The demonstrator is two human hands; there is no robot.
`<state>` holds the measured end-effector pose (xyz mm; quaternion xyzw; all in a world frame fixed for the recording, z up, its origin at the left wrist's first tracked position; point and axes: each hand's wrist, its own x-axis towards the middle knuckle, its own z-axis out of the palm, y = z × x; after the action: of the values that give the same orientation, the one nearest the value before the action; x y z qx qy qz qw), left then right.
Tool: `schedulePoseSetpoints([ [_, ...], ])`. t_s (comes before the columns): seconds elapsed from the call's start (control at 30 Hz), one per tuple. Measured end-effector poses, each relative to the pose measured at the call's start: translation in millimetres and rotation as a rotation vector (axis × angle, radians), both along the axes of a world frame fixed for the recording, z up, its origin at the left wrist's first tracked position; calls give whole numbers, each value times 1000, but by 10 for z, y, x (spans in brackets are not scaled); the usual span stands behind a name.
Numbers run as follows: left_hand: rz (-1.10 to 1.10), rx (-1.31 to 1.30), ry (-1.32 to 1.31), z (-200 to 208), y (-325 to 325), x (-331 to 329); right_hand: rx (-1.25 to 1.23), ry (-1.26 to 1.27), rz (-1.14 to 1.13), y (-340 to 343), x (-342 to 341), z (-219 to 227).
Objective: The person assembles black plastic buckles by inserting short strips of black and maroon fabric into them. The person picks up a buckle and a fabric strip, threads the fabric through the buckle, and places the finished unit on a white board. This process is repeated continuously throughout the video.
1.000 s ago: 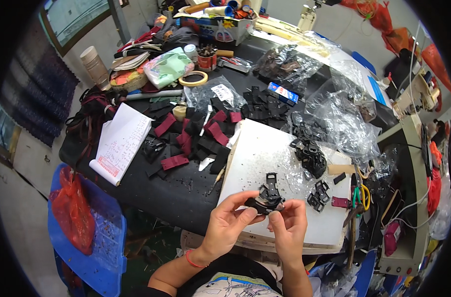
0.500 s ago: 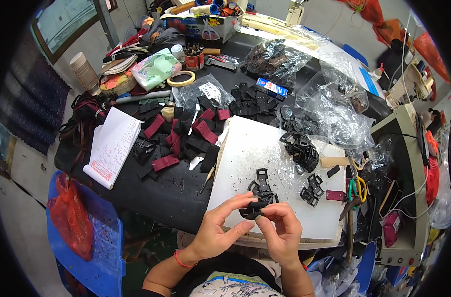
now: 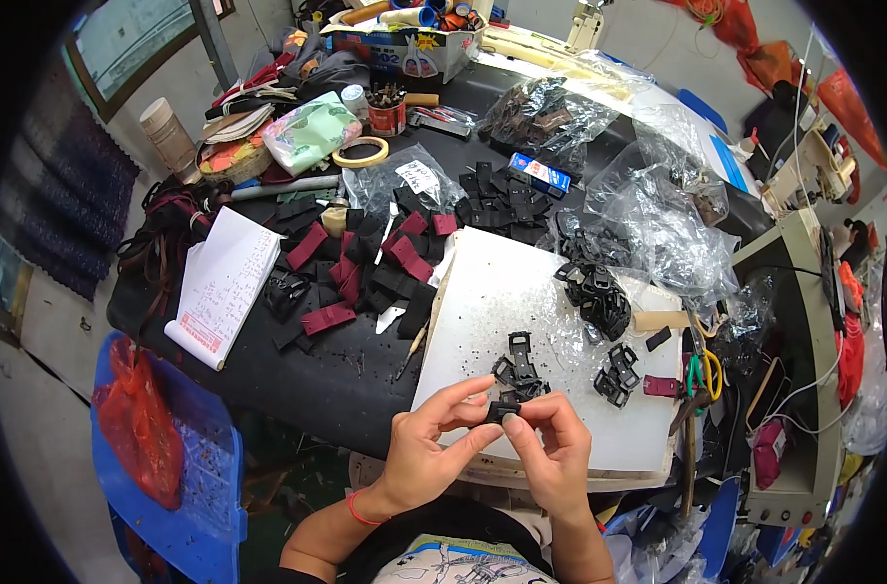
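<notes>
Above the near edge of a white board (image 3: 482,292), my left hand (image 3: 429,443) and my right hand (image 3: 557,453) pinch a small black piece (image 3: 502,412) between thumbs and fingertips. It looks like a folded strip, though the fingers hide much of it. My left index finger is raised over its far side. Just beyond the fingertips lie several black buckle-like frames (image 3: 519,360) on the board. A second small cluster of black frames (image 3: 616,375) rests to the right, and a bigger heap of them (image 3: 596,300) sits farther back.
Black and maroon strips (image 3: 329,316) are piled left of the board, near an open notepad (image 3: 220,282). Green- and yellow-handled scissors (image 3: 708,375) and a maroon piece (image 3: 661,385) lie at the board's right edge. Clear plastic bags (image 3: 658,219) cover the back right.
The black piece has turned and dipped slightly between my fingers, and less of it shows. My fingertips have drawn closer together around it. The view has shifted a little.
</notes>
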<state>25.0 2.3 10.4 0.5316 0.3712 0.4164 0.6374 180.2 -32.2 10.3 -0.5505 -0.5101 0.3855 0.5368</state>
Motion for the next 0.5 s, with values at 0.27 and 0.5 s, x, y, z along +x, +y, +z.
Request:
schedulePoseSetpoints([
  [0.27, -490, -564, -265, 64, 317, -140, 27, 156, 116, 22, 147, 30],
  [0.5, -207, -399, -189, -43, 117, -17, 55, -198, 12, -9, 111, 48],
])
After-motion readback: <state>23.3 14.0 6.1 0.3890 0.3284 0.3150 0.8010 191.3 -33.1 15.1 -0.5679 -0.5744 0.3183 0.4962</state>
